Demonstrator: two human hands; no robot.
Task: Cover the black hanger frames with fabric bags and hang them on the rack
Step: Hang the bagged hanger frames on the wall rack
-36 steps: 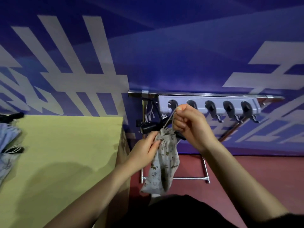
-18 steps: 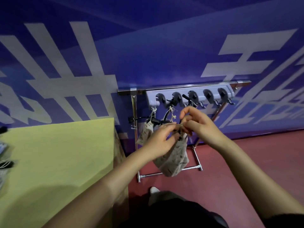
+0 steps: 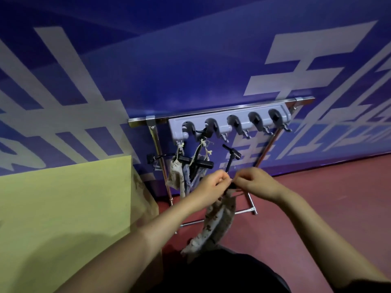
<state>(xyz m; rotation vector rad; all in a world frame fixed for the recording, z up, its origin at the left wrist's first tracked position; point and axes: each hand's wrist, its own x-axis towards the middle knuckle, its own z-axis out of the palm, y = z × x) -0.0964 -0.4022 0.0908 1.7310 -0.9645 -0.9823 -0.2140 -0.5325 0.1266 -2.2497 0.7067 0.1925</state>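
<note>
Fabric bag (image 3: 219, 216) hangs below both hands, left hand (image 3: 211, 185) and right hand (image 3: 257, 182) pinching its top.

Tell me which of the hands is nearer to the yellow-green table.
Left. The left hand is on the yellow-green table side, a short way off its right edge; the right hand is beyond it, farther right, over the red floor.

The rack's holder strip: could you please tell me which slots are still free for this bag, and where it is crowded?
On the grey holder strip, the three right-hand slots look bare. The two left slots are crowded: hung fabric bags and black frames dangle there. Both hands, left hand and right hand, pinch the patterned bag below the third slot.
</note>
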